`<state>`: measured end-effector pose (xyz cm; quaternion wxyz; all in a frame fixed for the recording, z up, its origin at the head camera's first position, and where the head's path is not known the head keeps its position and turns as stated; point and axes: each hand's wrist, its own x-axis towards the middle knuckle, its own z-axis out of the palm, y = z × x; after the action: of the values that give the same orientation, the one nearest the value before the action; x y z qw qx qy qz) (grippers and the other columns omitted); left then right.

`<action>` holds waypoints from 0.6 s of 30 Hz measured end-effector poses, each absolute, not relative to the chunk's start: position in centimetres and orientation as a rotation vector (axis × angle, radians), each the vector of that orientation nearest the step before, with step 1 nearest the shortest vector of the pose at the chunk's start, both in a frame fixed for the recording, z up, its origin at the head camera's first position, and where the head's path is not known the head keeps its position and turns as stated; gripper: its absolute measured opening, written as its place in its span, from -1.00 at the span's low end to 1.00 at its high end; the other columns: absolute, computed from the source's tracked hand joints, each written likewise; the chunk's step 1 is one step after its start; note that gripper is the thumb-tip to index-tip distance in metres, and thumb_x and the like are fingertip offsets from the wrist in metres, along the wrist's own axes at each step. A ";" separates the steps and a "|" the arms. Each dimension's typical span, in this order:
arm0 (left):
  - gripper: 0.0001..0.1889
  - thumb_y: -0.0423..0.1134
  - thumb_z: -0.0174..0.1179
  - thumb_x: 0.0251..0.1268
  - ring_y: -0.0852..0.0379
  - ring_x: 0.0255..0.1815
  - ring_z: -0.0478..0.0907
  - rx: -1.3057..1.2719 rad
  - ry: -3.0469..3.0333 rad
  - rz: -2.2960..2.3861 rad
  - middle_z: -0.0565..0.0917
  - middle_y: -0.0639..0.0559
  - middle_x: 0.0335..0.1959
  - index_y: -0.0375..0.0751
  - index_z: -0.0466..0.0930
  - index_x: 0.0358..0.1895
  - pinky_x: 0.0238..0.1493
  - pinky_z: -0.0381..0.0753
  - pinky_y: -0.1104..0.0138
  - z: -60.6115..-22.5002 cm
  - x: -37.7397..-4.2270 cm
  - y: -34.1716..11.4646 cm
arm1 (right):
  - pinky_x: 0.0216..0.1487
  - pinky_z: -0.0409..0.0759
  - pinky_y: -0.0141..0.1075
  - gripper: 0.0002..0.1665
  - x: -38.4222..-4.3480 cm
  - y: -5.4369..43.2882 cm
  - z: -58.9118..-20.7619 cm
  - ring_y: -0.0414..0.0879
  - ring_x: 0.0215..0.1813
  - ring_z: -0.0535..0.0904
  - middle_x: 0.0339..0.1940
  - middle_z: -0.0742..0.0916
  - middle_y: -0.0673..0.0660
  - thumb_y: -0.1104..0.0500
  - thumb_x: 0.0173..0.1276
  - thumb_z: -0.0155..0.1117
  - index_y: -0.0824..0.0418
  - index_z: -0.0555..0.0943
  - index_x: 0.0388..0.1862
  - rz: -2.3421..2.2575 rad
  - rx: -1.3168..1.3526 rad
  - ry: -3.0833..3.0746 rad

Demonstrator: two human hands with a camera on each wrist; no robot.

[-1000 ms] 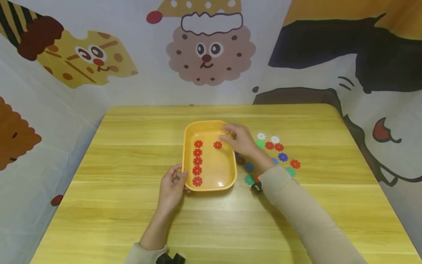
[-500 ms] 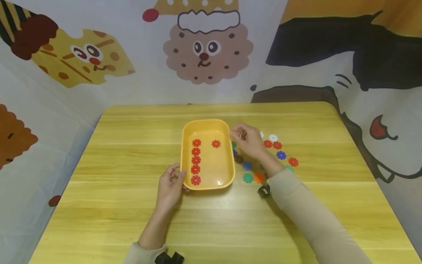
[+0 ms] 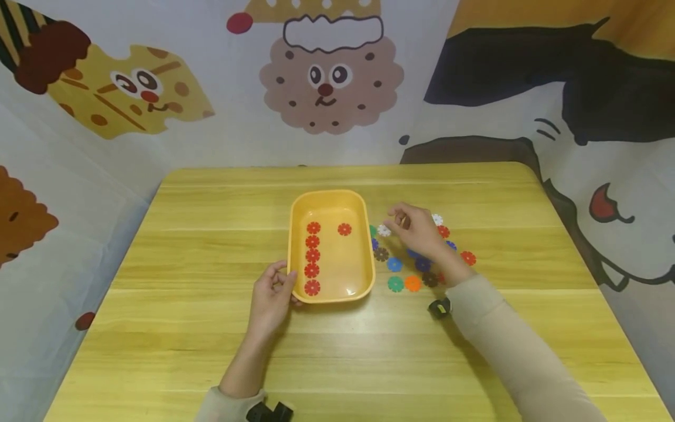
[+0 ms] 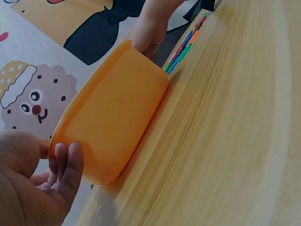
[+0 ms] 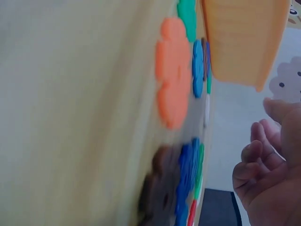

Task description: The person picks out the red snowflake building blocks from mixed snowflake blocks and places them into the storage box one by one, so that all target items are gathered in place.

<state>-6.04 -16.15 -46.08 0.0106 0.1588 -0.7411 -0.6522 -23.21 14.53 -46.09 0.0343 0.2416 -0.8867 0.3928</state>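
Red discs [image 3: 313,255] inside yellow tray [image 3: 338,261]: five in a column, one apart, apparently released now. With right hand [image 3: 418,231] withdrawn to above loose discs [image 3: 394,264], fingertips apart, nothing held; with left hand [image 3: 270,299] still pinching the tray.

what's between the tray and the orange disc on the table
A green disc lies between the tray and the orange disc, as the head view shows.

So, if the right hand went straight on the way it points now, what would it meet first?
The right hand would probably meet the yellow rectangular plastic tray, at its right rim near the far corner. The hand's height is unclear, so it might pass over instead.
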 end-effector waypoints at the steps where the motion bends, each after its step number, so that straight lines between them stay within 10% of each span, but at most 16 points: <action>1: -0.60 -0.32 0.14 0.53 0.08 -0.55 0.62 0.493 -2.313 -2.036 0.57 -0.24 -0.32 -0.34 0.40 0.33 -0.48 0.79 0.27 -46.1 -6.0 -16.1 | -0.45 0.59 -0.30 -0.69 -23.2 14.8 -46.1 -0.09 -0.46 0.53 -0.40 0.67 0.09 0.13 0.42 0.39 0.35 0.65 -0.04 1.192 0.751 -2.741; 18: -0.60 -0.33 0.14 0.52 0.08 -0.57 0.61 0.466 -2.318 -2.029 0.56 -0.25 -0.33 -0.36 0.40 0.33 -0.48 0.80 0.22 -46.0 -6.0 -16.2 | -0.42 0.59 -0.35 -0.63 -23.5 19.4 -46.4 -0.07 -0.42 0.53 -0.37 0.66 0.11 0.20 0.37 0.43 0.35 0.61 0.07 1.090 0.726 -2.989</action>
<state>-5.99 -16.15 -46.02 0.0129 0.1495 -0.7439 -0.6512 -23.51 19.44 -46.37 -0.0606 0.2220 -0.9143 0.3333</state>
